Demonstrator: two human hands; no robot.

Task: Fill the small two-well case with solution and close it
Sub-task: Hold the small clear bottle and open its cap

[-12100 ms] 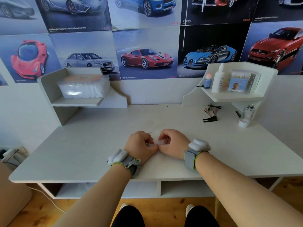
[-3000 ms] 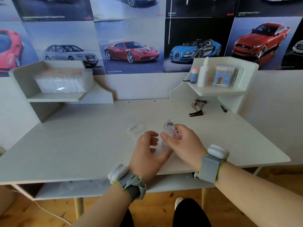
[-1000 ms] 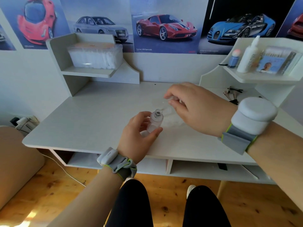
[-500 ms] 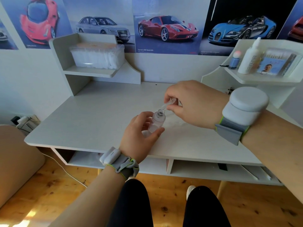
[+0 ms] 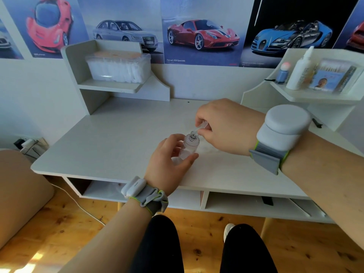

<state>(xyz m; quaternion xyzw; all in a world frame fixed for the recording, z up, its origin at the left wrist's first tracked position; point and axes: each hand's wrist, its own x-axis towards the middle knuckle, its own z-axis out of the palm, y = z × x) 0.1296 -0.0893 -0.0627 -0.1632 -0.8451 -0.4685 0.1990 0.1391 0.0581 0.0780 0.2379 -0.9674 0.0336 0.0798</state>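
**Both hands are working at the mouth of a small clear bottle**

The left hand (image 5: 167, 160) is gripping the bottle (image 5: 190, 146) round its lower body, thumb on the near side and fingers curled round the far side. The bottle is standing almost upright over the white table (image 5: 118, 138), its threaded neck uncapped and leaning slightly away from the person. Whether its base is touching the table cannot be told.

The right hand (image 5: 224, 127) is reaching in from the right of the bottle and pinching a slim clear piece (image 5: 201, 126) between thumb and fingertips. The lower end of that piece is meeting the bottle's mouth; whether it is going inside cannot be told. The two-well case is not showing, and the right hand is covering the table just behind the bottle.

Each wrist is wearing a grey band with a white unit: the left band (image 5: 145, 196) below the bottle, the right band (image 5: 279, 134) well to its right.

Far behind the bottle to the left, a corner shelf (image 5: 110, 86) is carrying a clear box of white pads (image 5: 118, 67). Far behind it to the right, another shelf (image 5: 315, 95) is holding a small blue bottle (image 5: 281, 74), a tall white bottle (image 5: 299, 71) and a pack of swabs (image 5: 334, 75). Car posters (image 5: 201, 34) are covering the wall above.
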